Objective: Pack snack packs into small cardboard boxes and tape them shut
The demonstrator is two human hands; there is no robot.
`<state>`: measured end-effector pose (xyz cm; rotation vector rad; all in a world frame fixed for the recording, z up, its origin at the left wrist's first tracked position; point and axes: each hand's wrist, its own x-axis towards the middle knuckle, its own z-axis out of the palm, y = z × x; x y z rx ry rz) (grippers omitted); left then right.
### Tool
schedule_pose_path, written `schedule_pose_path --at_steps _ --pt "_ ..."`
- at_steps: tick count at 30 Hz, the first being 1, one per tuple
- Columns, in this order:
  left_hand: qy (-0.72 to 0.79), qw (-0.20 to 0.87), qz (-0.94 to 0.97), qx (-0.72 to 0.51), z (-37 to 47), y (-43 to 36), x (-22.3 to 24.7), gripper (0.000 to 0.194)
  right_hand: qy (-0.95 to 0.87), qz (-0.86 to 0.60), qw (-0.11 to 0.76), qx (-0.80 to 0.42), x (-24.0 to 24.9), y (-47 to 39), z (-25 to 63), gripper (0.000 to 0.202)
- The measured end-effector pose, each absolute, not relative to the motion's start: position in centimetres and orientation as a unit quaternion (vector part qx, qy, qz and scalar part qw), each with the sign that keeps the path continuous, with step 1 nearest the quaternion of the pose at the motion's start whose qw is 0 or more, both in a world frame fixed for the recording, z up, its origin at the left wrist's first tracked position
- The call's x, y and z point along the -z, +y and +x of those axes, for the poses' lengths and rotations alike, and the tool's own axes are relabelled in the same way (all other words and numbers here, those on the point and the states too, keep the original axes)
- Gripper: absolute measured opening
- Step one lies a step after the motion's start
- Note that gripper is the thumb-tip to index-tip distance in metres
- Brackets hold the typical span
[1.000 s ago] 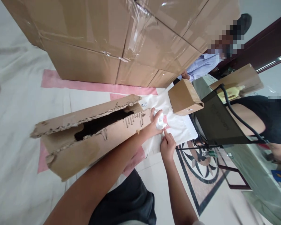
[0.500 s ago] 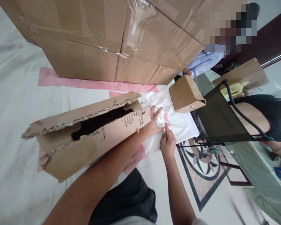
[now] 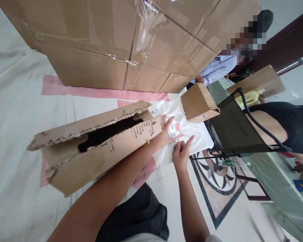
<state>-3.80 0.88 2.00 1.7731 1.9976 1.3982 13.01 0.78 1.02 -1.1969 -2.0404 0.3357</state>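
My left hand [image 3: 166, 132] is closed around a small white object [image 3: 171, 129], rounded in shape with a pale rectangular piece at its near end; its kind is not clear. The fingers partly cover it. Just below and to the right is my right hand [image 3: 182, 153], apart from the white object. Its index finger stretches out to the upper right while the other fingers curl in, and I see nothing in it. Left of my hands lies a long cardboard box [image 3: 98, 144] with a torn, ragged opening along its top; my left forearm passes beside it.
Large taped cartons [image 3: 91, 47] stand stacked along the far side. A smaller cardboard box [image 3: 199, 104] sits near the cloth's right end. Beyond it are a dark mesh chair [image 3: 229, 124] with a seated person and another person in a light blue shirt [image 3: 217, 69]. A white cloth [image 3: 15, 121] covers the surface.
My right index finger has left the near end of the white object and now points outward to the right. My left hand keeps its hold in about the same place.
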Motion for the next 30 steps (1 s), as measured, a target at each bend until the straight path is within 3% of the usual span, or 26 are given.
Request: schedule_pose_path --at_steps 7,13,30 --pt "0.664 0.052 0.579 -0.47 -3.7 1.1 -1.8 0.093 -0.773 -0.458 0.412 -0.15 -0.5 0.8 13.2 0.083" --pt "0.666 0.063 0.579 -0.467 -3.7 1.1 -2.0 0.089 -0.812 -0.475 0.313 -0.126 -1.4 1.4 13.0 0.055" --pt "0.679 0.07 0.582 -0.441 -3.8 0.2 -3.4 0.085 -0.807 -0.453 0.335 -0.177 -1.9 1.1 13.0 0.051"
